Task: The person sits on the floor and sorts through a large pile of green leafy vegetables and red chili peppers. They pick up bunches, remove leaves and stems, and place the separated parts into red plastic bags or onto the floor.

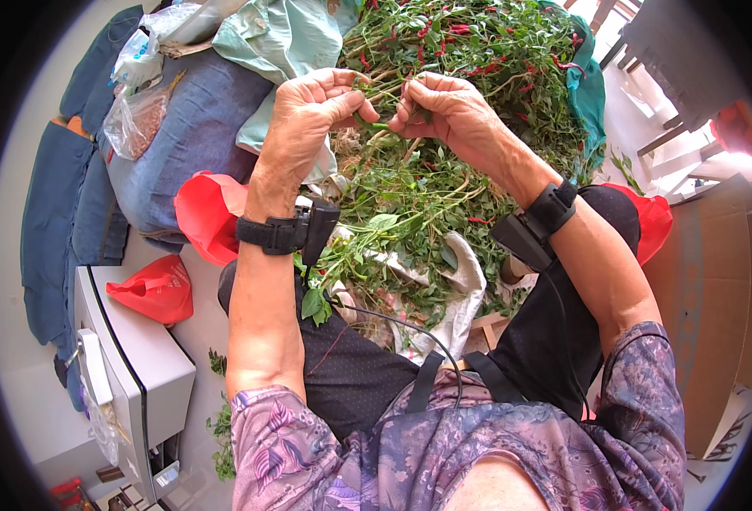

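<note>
My left hand (321,112) and my right hand (446,105) are raised close together over a big heap of cut chili pepper plants (414,185). Between their fingertips stretches a slim green chili pepper (373,124). My left thumb and fingers pinch one end of it, and my right fingers hold the other end along with a bit of green leaf or stem, partly hidden by the fingers. Red chilies (459,29) dot the far part of the heap. Leafy stems (350,255) lie nearer, between my knees.
Red bags stand by my left knee (206,214) and right knee (653,220). Another red bag (159,290) sits on a white cabinet (123,338). A cardboard box (695,306) is at right. A white woven sack (465,287) lies under the plants. Blue cushions (50,223) line the left.
</note>
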Demonstrator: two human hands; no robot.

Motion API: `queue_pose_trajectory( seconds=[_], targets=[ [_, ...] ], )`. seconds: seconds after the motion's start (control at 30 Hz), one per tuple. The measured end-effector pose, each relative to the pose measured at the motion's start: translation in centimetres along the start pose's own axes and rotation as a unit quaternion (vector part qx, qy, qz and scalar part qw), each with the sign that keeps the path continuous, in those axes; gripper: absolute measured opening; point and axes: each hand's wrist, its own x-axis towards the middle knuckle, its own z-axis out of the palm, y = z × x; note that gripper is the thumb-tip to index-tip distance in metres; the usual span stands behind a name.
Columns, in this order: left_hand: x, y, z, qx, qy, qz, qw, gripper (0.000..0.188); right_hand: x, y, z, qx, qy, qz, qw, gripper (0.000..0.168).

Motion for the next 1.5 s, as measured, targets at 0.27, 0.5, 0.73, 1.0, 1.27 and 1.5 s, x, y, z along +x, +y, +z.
queue_pose_trajectory(
  seconds=[0.27, 0.5, 0.73, 1.0, 1.27, 1.5],
  targets=[
    [0.4, -1.1, 1.1, -0.029, 0.032, 0.018, 0.999, 0.025, -0.2, -0.4, 0.9, -0.097, -0.006, -0.012, 0.995, 0.020],
    [0.7, -1.9, 2.5, -0.101, -0.014, 0.007, 0.995, 0.031, -0.5, -0.4, 0.1, -0.084, 0.049, -0.034, 0.995, 0.016],
    [0.9, -2.8, 2.3, -0.034, -0.048, -0.005, 0.998, 0.029, -0.7, -0.7, -0.3, -0.012, 0.048, -0.022, 0.999, 0.014],
    [1.3, -2.9, 2.8, -0.171, -0.023, -0.019, 0.985, 0.015, -1.0, -1.3, -0.2, -0.005, 0.041, 0.010, 0.999, 0.013],
    [1.4, -4.0, 3.7, -0.208, 0.054, 0.046, 0.976, 0.012, -1.1, -0.4, -0.1, -0.017, 0.049, -0.001, 0.999, 0.012],
    [1.6, -4.1, 3.7, -0.085, 0.058, 0.061, 0.993, 0.013, -1.9, 0.3, 0.2, -0.061, 0.083, -0.014, 0.995, 0.012]
  ],
)
